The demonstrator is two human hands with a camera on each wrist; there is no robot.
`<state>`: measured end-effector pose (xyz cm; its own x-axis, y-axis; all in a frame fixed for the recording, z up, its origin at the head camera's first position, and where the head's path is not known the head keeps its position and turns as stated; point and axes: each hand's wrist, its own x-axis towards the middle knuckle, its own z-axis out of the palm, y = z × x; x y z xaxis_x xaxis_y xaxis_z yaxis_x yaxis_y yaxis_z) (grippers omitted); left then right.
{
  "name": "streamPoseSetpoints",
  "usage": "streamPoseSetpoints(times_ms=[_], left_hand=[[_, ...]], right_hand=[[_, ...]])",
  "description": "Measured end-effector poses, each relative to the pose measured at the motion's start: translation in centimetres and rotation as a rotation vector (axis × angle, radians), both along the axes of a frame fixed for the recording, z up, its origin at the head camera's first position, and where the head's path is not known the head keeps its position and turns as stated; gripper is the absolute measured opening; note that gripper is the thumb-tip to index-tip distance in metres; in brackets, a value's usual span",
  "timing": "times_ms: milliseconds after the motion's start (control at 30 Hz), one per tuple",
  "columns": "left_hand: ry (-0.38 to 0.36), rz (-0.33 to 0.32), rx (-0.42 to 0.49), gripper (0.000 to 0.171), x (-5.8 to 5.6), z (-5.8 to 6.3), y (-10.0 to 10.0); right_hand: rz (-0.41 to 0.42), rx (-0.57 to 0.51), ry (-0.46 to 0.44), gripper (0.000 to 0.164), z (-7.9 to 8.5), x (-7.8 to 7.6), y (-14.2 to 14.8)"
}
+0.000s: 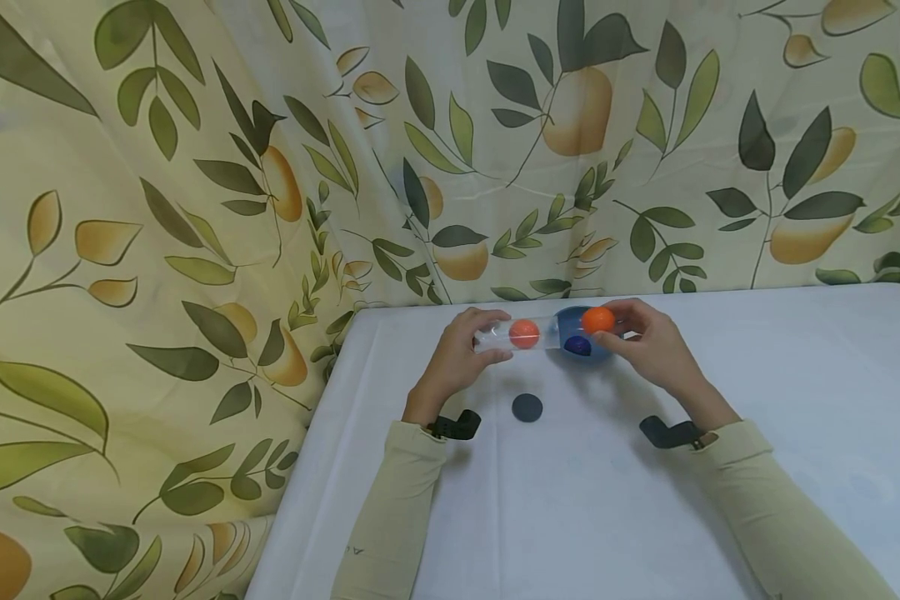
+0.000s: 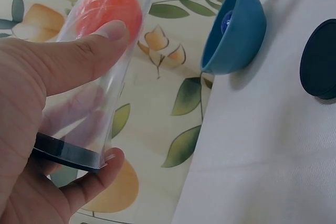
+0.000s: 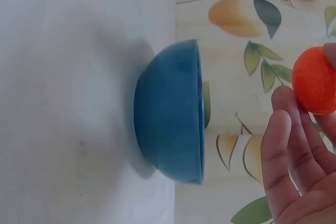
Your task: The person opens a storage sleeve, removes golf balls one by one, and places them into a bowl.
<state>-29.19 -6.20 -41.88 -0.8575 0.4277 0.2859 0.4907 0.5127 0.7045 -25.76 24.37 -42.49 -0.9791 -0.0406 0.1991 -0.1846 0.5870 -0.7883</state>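
My left hand (image 1: 450,357) grips a clear plastic tube (image 2: 100,100) with a black base (image 2: 68,152); the tube lies nearly sideways in the head view. Inside it sits an orange-red ball (image 1: 524,334). Between the thumb and fingers of my right hand (image 1: 656,343) is a bright orange ball (image 3: 314,81), held near the tube's far end and above a blue bowl (image 3: 168,114). A dark blue-purple ball (image 1: 577,345) lies in the bowl, mostly hidden by its wall in both wrist views.
A flat black disc (image 1: 527,407), like a lid, lies on the white tablecloth (image 1: 570,517) in front of the bowl. Behind and to the left hangs a curtain (image 1: 270,250) printed with leaves and fruit. Both wrists wear black camera mounts (image 1: 457,425).
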Motion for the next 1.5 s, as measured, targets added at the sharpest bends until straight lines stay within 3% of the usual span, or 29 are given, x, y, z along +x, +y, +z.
streamPoseSetpoints(times_ms=[333, 933, 1500], left_hand=[[0.027, 0.011, 0.000, 0.053, -0.2, -0.1, 0.0], [-0.028, 0.018, 0.013, 0.054, -0.1, -0.1, -0.1], [-0.024, 0.019, -0.009, 0.053, -0.3, -0.3, 0.0]], right_hand=[[-0.044, -0.019, 0.012, 0.060, 0.2, 0.0, 0.9], [-0.076, -0.009, 0.019, 0.060, -0.2, -0.3, 1.6], [-0.111, -0.006, -0.015, 0.065, -1.3, -0.7, 2.6]])
